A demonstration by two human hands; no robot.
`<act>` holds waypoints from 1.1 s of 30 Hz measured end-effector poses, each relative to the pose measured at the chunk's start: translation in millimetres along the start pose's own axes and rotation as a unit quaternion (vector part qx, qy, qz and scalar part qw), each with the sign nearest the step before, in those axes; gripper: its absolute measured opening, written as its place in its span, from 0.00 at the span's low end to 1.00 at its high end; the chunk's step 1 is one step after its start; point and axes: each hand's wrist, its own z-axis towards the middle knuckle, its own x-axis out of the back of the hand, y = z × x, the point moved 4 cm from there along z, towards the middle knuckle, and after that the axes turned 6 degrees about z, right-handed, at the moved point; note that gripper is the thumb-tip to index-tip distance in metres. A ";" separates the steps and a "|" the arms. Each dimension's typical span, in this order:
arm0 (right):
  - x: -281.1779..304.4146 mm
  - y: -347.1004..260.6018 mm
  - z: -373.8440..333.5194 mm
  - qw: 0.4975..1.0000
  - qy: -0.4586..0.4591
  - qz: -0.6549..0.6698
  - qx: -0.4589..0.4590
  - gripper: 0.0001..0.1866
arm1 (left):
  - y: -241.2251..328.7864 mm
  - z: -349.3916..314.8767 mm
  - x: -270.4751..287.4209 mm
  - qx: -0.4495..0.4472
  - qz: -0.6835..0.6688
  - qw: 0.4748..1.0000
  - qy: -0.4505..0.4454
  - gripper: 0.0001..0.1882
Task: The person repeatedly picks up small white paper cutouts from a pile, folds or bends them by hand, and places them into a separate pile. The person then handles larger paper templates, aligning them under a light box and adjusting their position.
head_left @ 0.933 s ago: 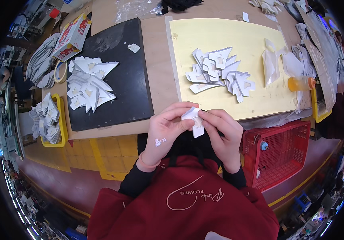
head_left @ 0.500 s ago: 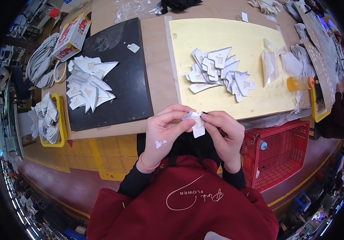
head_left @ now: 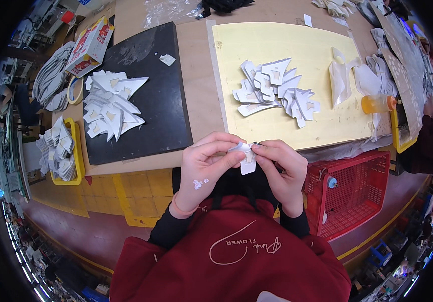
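Observation:
Over the table's near edge, both my hands hold up a small white cut piece point(head_left: 248, 165) with a beige patch on it. My left hand point(head_left: 207, 163) pinches its left side between thumb and fingers. At the right side, the thumb and forefinger of my right hand point(head_left: 284, 166) close on its upper edge. A small dark tip shows by that forefinger; I cannot make out what it is. Small white bits point(head_left: 200, 184) lie on the back of my left hand. Beyond my hands, a pile of similar white pieces point(head_left: 277, 88) rests on the pale yellow board point(head_left: 256, 43).
More white pieces point(head_left: 110, 103) lie on a black board point(head_left: 166, 116) at left, beside a tape roll point(head_left: 75, 90) and a carton point(head_left: 90, 45). A yellow basket point(head_left: 79, 156) holds others. At right are an orange bottle point(head_left: 377, 104) and a red crate point(head_left: 352, 201).
The piece has tilted slightly and its lower end has shifted a little left. My left hand has turned very slightly; both hands keep their grip.

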 end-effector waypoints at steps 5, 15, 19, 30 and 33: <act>-3.8 -0.5 -1.7 0.999 0.011 0.032 -0.016 0.11 | 2.9 -0.8 -0.1 -0.023 0.015 1.000 0.011 0.07; -0.7 -5.5 4.1 0.999 -0.031 -0.011 0.025 0.13 | 5.9 -1.2 4.0 -0.025 0.022 0.999 0.006 0.07; 0.7 -5.4 6.7 0.994 -0.054 -0.058 0.080 0.13 | 7.0 -0.2 8.2 -0.030 0.040 0.999 -0.021 0.07; -7.7 22.3 -12.6 0.933 -0.062 0.281 -0.217 0.13 | 5.2 1.2 11.7 -0.046 0.068 0.996 -0.031 0.06; -10.9 27.0 -15.1 0.880 -0.059 0.380 -0.278 0.14 | 6.8 1.8 10.6 -0.034 0.046 0.998 -0.023 0.06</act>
